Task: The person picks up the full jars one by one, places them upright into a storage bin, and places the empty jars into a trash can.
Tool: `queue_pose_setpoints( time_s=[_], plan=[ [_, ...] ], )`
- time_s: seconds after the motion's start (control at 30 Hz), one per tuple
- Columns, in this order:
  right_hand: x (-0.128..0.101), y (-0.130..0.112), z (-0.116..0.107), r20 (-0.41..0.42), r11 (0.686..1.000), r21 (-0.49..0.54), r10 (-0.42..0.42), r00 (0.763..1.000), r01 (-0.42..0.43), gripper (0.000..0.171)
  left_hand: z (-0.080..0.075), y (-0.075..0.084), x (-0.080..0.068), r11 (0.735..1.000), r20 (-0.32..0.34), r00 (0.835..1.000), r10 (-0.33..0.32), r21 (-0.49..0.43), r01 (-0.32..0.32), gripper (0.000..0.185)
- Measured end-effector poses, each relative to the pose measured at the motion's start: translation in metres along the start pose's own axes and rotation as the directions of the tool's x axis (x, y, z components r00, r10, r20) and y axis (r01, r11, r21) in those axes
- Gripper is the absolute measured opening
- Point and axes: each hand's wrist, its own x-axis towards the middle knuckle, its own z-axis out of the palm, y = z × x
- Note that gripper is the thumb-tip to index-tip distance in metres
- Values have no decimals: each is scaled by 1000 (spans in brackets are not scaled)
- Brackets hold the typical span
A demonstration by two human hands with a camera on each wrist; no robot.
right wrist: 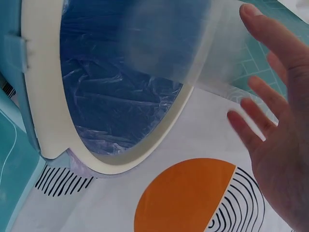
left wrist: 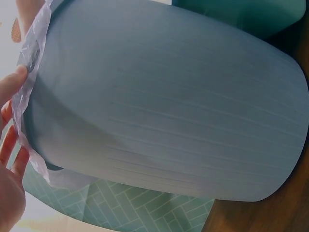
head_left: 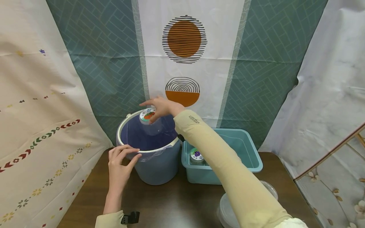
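A blue-grey bin (head_left: 156, 169) with a cream rim (head_left: 124, 124) and a purple plastic liner (head_left: 137, 136) stands on the dark table. My right hand (head_left: 159, 107) hovers over its mouth with fingers spread. Just under them a clear cup with a printed lid (head_left: 148, 116) tips into the bin. In the right wrist view the cup (right wrist: 193, 48) is a blur off my open palm (right wrist: 275, 125), above the liner (right wrist: 120, 96). My left hand (head_left: 121, 163) holds the bin's near rim between thumb and forefinger. The left wrist view shows that thumb (left wrist: 17, 77) on the liner's edge (left wrist: 29, 58).
A teal tub (head_left: 251, 158) sits right of the bin and holds another lidded cup (head_left: 196, 155). A clear plastic container (head_left: 226, 209) lies near the table's front edge under my right sleeve. Printed cloth backdrops hang close on the left, back and right.
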Motion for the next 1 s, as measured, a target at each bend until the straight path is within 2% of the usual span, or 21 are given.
queue_pose_setpoints(
  time_s=[0.2, 0.43, 0.63, 1.0],
  plan=[
    [-3, 3, 0, 14, 1000, -22, 1, 1000, -1, 89, 1, 1, 0, 1000, -8, 1000, 8, 1, -8, 26],
    [-9, 7, 4, -5, 1000, 2, -27, 1000, 27, 88, 2, -1, -2, 1000, -13, 1000, 1, -10, -1, 27],
    [-14, 8, 6, -19, 999, 19, -34, 999, 34, 86, 2, -2, -2, 1000, -20, 1000, 21, -1, -21, 28],
    [-28, 14, 0, -55, 995, 54, -78, 995, 81, 83, 1, 0, -1, 1000, -8, 1000, -2, -4, 2, 26]
  ],
)
